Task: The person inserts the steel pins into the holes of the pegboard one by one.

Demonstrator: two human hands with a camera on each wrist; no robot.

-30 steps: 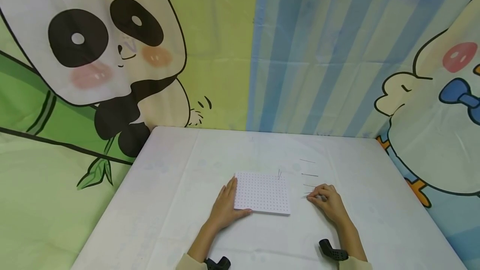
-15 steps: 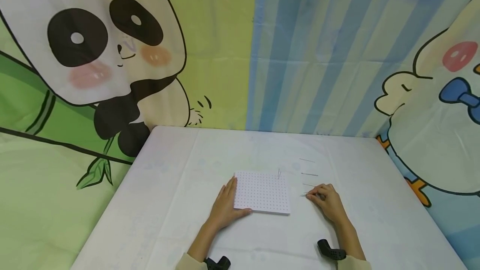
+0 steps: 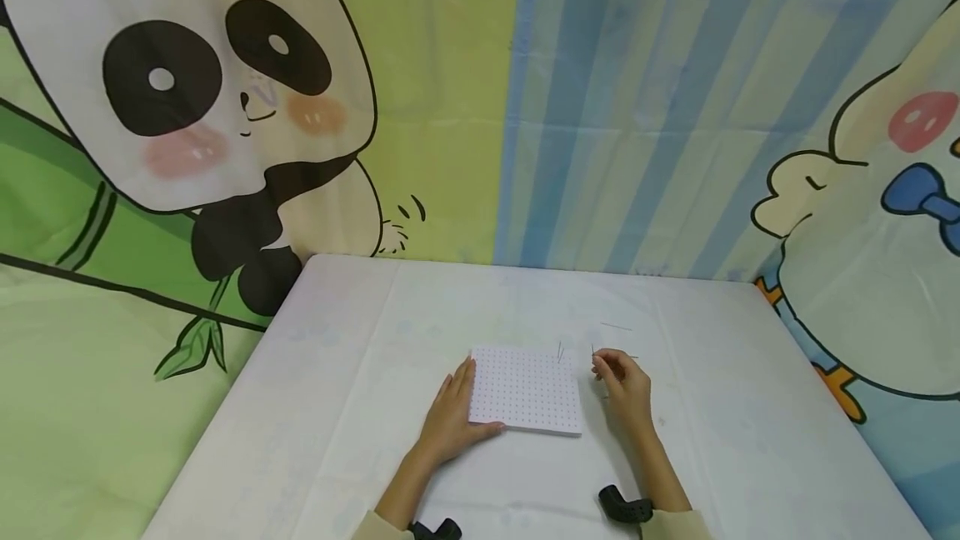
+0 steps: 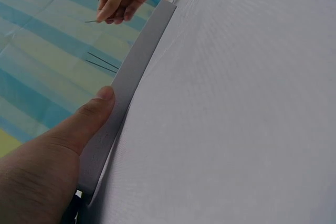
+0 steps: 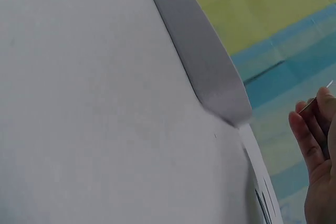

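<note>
A white square board [image 3: 525, 394] dotted with rows of small holes lies on the table. My left hand [image 3: 447, 413] rests along its left side with straight fingers, the thumb [image 4: 100, 106] against the front edge. Two thin needles [image 3: 559, 352] stand upright in the board near its back right corner. Just right of the board, my right hand [image 3: 626, 386] pinches another needle [image 3: 592, 350] between thumb and fingertips, raised above the table and pointing up. The right wrist view shows that needle [image 5: 308, 105] running across the curled fingers.
Loose needles lie on the white tablecloth [image 3: 360, 440] right of the board, one needle [image 3: 616, 326] farther back; others are partly hidden behind my right hand. A printed cloth backdrop [image 3: 637, 107] rises behind the table. Each wrist wears a black camera [image 3: 626, 507].
My right hand has lifted a needle from the row on the table and moved it up and left, toward the board. The left hand and the board have stayed put.
</note>
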